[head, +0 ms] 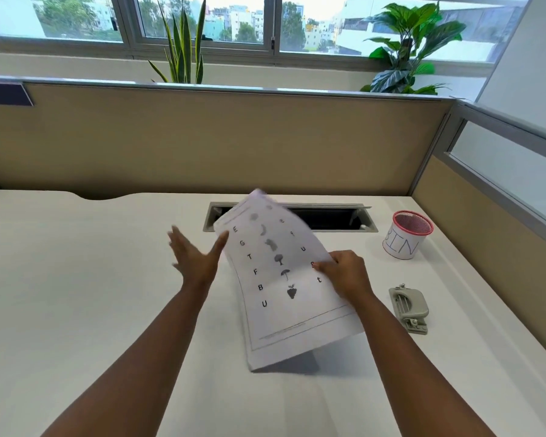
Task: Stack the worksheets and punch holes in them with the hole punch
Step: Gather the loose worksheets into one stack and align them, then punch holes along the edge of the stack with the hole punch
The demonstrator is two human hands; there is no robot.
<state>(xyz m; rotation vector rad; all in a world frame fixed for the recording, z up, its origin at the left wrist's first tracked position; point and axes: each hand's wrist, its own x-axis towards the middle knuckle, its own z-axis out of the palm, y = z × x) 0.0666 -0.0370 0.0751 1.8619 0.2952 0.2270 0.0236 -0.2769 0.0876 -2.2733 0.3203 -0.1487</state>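
White worksheets (275,288) printed with letters and small pictures are lifted off the desk, tilted, with their near corner low over the surface. My right hand (344,272) pinches their right edge. My left hand (196,253) is flat with its fingers spread, its thumb at the sheets' left edge. The top of the paper is blurred. A grey hole punch (408,305) lies on the desk to the right of my right hand, apart from the paper.
A pink mesh cup (405,234) with a white label reading BIN stands at the back right. An open cable slot (328,217) runs along the desk's rear. Tan partition walls (202,140) close the back and right sides of the white desk (76,279).
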